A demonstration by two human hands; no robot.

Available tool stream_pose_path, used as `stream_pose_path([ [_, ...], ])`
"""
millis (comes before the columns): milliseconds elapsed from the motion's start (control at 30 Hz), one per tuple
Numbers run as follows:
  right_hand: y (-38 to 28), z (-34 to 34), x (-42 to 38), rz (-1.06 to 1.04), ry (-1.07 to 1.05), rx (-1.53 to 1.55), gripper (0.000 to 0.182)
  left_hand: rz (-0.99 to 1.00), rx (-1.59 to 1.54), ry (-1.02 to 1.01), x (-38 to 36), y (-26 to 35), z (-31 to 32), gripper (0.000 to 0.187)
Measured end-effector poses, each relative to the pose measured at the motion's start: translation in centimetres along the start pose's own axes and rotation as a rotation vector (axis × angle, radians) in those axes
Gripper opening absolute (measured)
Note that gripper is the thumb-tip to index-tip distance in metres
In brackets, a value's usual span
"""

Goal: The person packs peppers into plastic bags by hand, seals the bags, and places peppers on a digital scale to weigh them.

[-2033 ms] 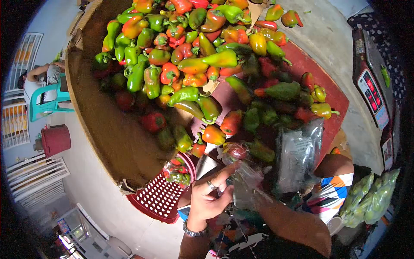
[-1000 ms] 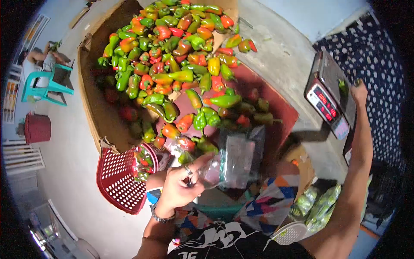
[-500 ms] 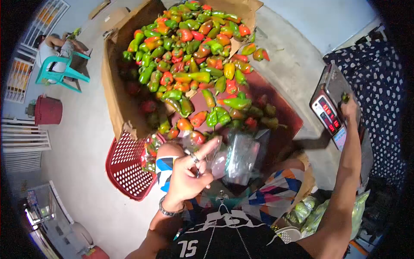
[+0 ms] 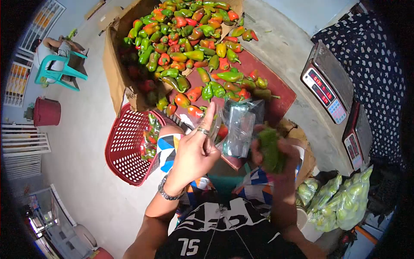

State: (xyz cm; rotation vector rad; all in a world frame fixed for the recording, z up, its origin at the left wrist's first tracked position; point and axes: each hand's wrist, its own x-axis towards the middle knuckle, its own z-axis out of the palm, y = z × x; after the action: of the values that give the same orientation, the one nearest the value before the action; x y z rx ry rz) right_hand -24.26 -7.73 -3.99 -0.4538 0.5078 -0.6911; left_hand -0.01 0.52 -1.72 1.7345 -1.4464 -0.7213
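My left hand [image 4: 196,153] is raised over my lap, index finger stretched out and the other fingers curled in; whether they hold anything is hidden. Beside it, a clear plastic bag [image 4: 239,131] lies at the near edge of a dark red board [image 4: 282,101]. My right hand [image 4: 290,156], smeared by motion, is closed around what looks like a green pepper [image 4: 271,149], right of the bag. Beyond both hands spreads a big heap of red, green and orange peppers [image 4: 189,54], partly inside an open cardboard box [image 4: 113,71].
Two digital scales stand at the right, the farther one [image 4: 327,82] with lit red digits, the nearer one [image 4: 358,136] below it. Filled plastic bags of green produce [image 4: 345,203] lie lower right. A red basket [image 4: 129,146] holds bagged peppers. Someone sits in a green chair [image 4: 54,71].
My right hand has moved from the farther scale back toward my lap, carrying the green pepper. My left hand remains over my lap, index finger still stretched. The view has shifted slightly.
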Motion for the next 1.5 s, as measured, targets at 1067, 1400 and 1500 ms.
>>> stream_pose_path([
  [1067, 8.2, 5.8, 1.6, -0.067, 0.288, -0.345, 0.041, 0.053, -0.121, 0.115, -5.0, -1.3, 2.2, 0.084],
  [1400, 0.8, 7.1, 2.3, -0.516, -0.316, -2.196, 0.025, -0.048, -0.337, 0.210, -0.2, -1.4, -2.8, 0.068],
  [1500, -0.4, 5.6, 4.0, -0.619, -0.369, -2.282, 0.021, 0.073, -0.195, 0.163, 0.5, -2.1, -3.2, 0.046],
])
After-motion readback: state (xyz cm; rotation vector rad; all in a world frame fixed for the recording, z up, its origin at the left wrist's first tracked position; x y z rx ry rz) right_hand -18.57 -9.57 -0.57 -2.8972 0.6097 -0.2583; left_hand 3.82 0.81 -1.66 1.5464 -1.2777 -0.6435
